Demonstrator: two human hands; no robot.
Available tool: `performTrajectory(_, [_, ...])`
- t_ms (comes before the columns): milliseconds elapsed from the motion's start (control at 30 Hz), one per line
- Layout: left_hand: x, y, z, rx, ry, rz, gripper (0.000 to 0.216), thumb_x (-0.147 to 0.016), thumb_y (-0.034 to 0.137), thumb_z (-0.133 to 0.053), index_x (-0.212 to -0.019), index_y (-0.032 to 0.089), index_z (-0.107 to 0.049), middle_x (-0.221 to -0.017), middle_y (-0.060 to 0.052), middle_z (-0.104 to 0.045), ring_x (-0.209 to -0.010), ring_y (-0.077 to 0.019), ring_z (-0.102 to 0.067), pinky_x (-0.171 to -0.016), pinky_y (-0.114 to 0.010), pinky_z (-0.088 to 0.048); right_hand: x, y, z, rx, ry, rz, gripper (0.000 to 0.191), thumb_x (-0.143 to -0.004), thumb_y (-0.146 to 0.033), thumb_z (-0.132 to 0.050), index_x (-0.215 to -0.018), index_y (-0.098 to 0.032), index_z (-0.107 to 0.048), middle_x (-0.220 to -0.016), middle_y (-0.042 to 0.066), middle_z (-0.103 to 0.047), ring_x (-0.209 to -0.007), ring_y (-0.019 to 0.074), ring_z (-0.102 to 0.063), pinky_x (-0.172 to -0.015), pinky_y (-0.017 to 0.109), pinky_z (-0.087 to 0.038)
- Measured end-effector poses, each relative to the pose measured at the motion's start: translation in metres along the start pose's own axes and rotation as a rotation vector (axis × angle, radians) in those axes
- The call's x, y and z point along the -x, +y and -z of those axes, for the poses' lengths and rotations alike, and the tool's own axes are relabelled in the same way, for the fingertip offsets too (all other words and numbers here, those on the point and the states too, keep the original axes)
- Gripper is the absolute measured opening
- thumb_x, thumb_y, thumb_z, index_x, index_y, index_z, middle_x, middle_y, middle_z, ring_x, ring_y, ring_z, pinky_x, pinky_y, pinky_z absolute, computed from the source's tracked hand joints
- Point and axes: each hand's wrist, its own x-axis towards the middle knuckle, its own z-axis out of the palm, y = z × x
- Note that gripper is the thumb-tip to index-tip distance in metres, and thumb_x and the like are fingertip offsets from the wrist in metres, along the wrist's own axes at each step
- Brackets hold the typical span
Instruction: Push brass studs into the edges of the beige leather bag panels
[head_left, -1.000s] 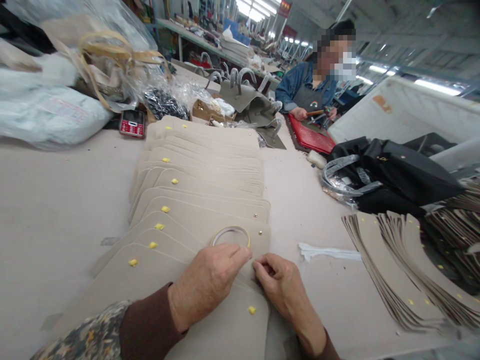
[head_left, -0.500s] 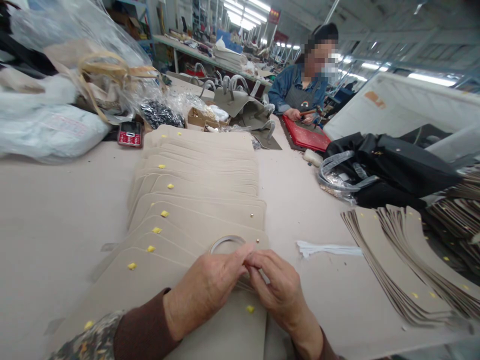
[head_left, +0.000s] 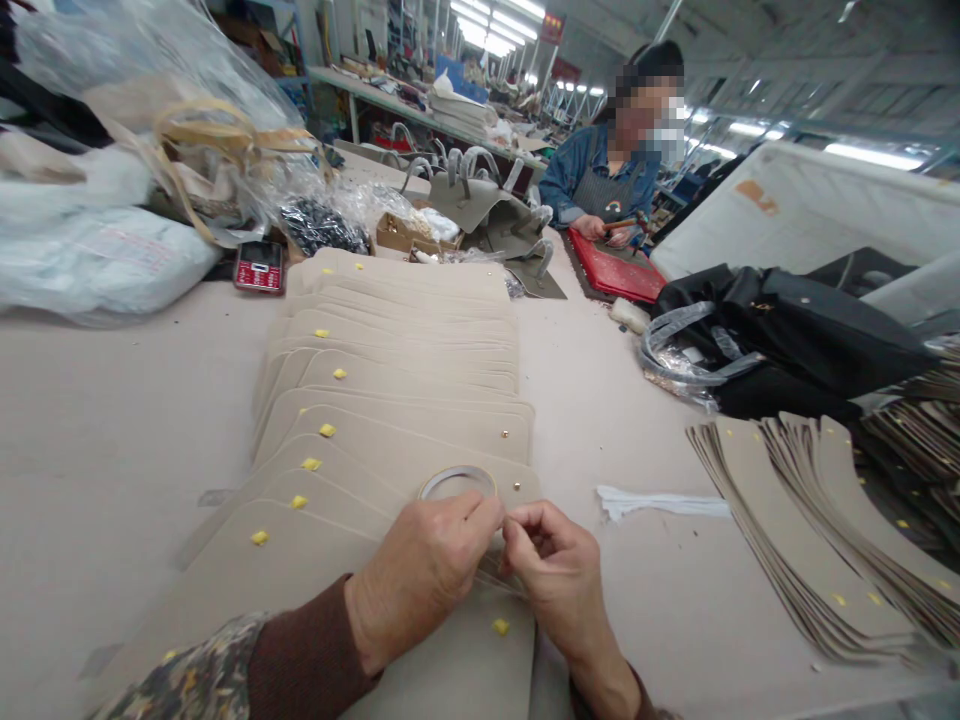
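Note:
My left hand (head_left: pixel 424 575) rests curled on a roll of clear tape (head_left: pixel 457 483) lying on the nearest beige leather panel (head_left: pixel 322 560). My right hand (head_left: pixel 555 575) is pinched at the left hand's fingertips, holding a thin clear strip of tape stretched between the two hands. The panels lie in an overlapping row (head_left: pixel 405 350) running away from me, each with a small yellow sticker (head_left: pixel 259 537) near its left end and a metal stud (head_left: pixel 517 485) on the right.
A fanned stack of beige pieces (head_left: pixel 810 530) lies at right, white paper strips (head_left: pixel 660 503) beside it. Black bags (head_left: pixel 787 340) sit behind. Plastic bags (head_left: pixel 97 250) and a red phone (head_left: pixel 259 266) lie at left. A person (head_left: pixel 607 180) works over a red mat (head_left: pixel 619 275).
My hands have stayed together at the tape roll; the right fingers drew in to meet the left, then pulled slightly apart with the strip between them. The camera shifted a little.

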Motion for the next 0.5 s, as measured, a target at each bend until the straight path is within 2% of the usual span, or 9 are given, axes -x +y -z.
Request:
performTrajectory(100, [0.000, -0.001, -0.004, 0.022, 0.100, -0.051, 0.023, -0.094, 0.009, -0.033, -0.079, 0.019, -0.047, -0.065, 0.001, -0.049, -0.055, -0.0148, -0.047, -0.049, -0.027, -0.032, -0.007, 0.003, -0.003, -0.228, -0.021, -0.257, 0.019, -0.078, -0.032, -0.064, -0.069, -0.016, -0.061, -0.049, -0.003, -0.059, -0.041, 0.0105, -0.055, -0.042, 0.019, -0.044])
performTrajectory(233, [0.003, 0.002, -0.007, 0.039, 0.146, -0.091, 0.021, -0.094, 0.008, -0.034, -0.083, 0.019, -0.048, -0.067, 0.001, -0.049, -0.057, -0.0150, -0.046, -0.052, -0.027, -0.035, -0.022, 0.017, 0.003, -0.279, 0.074, -0.375, 0.026, -0.070, -0.040, -0.071, -0.067, -0.016, -0.062, -0.047, -0.004, -0.057, -0.039, 0.0105, -0.054, -0.042, 0.021, -0.047])
performTrajectory(300, [0.004, 0.002, -0.009, -0.020, 0.086, -0.060, 0.020, -0.095, 0.008, -0.035, -0.083, 0.019, -0.048, -0.069, 0.001, -0.050, -0.059, -0.0156, -0.047, -0.054, -0.027, -0.037, -0.028, 0.025, 0.009, -0.252, 0.083, -0.401, 0.030, -0.070, -0.044, -0.072, -0.071, -0.015, -0.065, -0.049, -0.003, -0.059, -0.041, 0.0112, -0.056, -0.044, 0.022, -0.049])
performTrajectory(433, [0.004, -0.002, -0.016, -0.180, -0.145, 0.033, 0.012, -0.092, 0.012, -0.047, -0.083, 0.019, -0.049, -0.080, -0.002, -0.055, -0.070, -0.0183, -0.050, -0.061, -0.029, -0.042, -0.033, 0.032, 0.016, -0.150, 0.017, -0.375, 0.034, -0.073, -0.047, -0.070, -0.077, -0.014, -0.069, -0.057, 0.000, -0.064, -0.049, 0.0124, -0.060, -0.051, 0.023, -0.052])
performTrajectory(500, [0.004, -0.004, -0.020, -0.215, -0.214, 0.043, 0.008, -0.091, 0.014, -0.052, -0.085, 0.019, -0.050, -0.085, -0.002, -0.055, -0.075, -0.0200, -0.051, -0.064, -0.031, -0.044, -0.033, 0.030, 0.015, -0.081, -0.001, -0.348, 0.033, -0.075, -0.047, -0.068, -0.076, -0.014, -0.069, -0.058, 0.001, -0.064, -0.051, 0.0126, -0.060, -0.052, 0.023, -0.053])
